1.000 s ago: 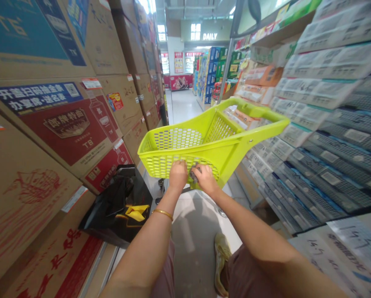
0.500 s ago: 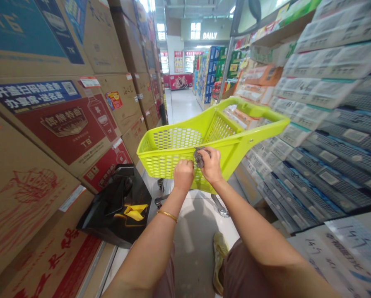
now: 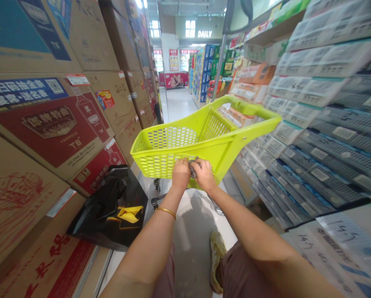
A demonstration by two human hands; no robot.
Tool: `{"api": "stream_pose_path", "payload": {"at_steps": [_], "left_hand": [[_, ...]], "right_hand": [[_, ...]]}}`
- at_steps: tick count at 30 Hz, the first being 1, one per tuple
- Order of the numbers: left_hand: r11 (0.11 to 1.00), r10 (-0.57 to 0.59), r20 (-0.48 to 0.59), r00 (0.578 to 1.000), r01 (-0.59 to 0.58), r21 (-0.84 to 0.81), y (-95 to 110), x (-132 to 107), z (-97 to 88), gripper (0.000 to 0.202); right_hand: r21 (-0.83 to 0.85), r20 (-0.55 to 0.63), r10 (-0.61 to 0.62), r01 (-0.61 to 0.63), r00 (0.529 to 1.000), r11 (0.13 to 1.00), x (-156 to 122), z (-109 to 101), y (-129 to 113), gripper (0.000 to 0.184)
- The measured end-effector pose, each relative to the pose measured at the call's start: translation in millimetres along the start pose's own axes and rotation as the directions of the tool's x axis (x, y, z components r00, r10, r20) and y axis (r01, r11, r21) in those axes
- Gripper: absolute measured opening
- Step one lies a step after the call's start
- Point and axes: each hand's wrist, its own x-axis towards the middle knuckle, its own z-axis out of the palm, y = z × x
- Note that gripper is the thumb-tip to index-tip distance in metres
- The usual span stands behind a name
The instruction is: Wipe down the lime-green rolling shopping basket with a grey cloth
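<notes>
A yellow-green plastic shopping cart (image 3: 225, 153) with perforated basket walls stands crosswise in front of me. My right hand (image 3: 205, 174) is closed around a crumpled grey cloth (image 3: 194, 169), close against the cart's near side. Beside it, my left hand (image 3: 181, 171) is curled into a fist at the perforated panel, next to the cloth. What lies inside its fingers is hidden from this angle. The two hands nearly meet at the cloth.
A black bag (image 3: 117, 207) with a yellow piece on it sits at the lower left by stacked cartons (image 3: 55, 124). Packaged goods (image 3: 322, 145) line the right side. White floor (image 3: 181, 103) runs down the aisle past a metal pole (image 3: 219, 66).
My right hand has moved lower with the cloth and closer to my left hand. The whole view has shifted slightly, so the cart appears a little further left.
</notes>
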Motion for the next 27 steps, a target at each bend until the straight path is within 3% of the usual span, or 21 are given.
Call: {"api": "stream_pose_path", "payload": {"at_steps": [4, 8, 11, 19, 24, 27], "left_hand": [[1.0, 0.006, 0.019, 1.0, -0.006, -0.008, -0.6, 0.9, -1.7, 0.023], [1.0, -0.004, 0.009, 1.0, 0.004, 0.023, 1.1, 1.1, 1.1, 0.026], [1.0, 0.001, -0.004, 1.0, -0.001, 0.03, 2.1, 0.5, 3.9, 0.028], [0.999, 0.038, 0.012, 0.999, -0.038, 0.004, -1.8, 0.1, 1.3, 0.025], [0.999, 0.027, 0.022, 0.999, -0.027, 0.017, -1.2, 0.4, 1.3, 0.024], [0.999, 0.034, 0.0, 0.999, -0.034, 0.014, -0.9, -0.6, 2.9, 0.024]], "right_hand": [[0.012, -0.049, -0.002, 0.003, 0.999, 1.0, 12.1, -6.8, 0.2, 0.037], [0.063, -0.18, 0.099, -0.089, 0.979, 0.994, 30.1, -21.1, -0.6, 0.041], [0.09, -0.195, 0.103, -0.087, 0.975, 0.992, 34.4, -24.3, -1.3, 0.041], [0.028, 0.009, 0.011, -0.011, 1.0, 1.0, 3.3, 1.5, 2.1, 0.029], [-0.043, 0.195, -0.097, 0.108, 0.976, 0.993, -18.7, 12.4, 1.9, 0.023], [-0.054, 0.176, -0.1, 0.111, 0.979, 0.992, -15.2, 6.4, 3.9, 0.024]]}}
